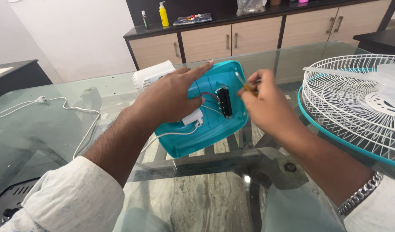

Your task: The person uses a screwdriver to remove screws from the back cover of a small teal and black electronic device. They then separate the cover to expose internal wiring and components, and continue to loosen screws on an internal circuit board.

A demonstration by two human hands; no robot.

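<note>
Two hands over a glass table (55, 129); left hand (171, 96) spread flat, pressing on the teal fan base (206, 137) (tipped up, wiring and black switch block (225, 102) showing); right hand (259, 105) pinched shut around a thin yellow-handled screwdriver (244, 83), tip near the block; white fan grille (356, 103) just beside, at right; white power cord (83, 129) trailing left.

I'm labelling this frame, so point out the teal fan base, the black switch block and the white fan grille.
teal fan base (214, 133): head view, inner floor.
black switch block (225, 102): head view, middle.
white fan grille (343, 107): head view, wire ribs.
</note>
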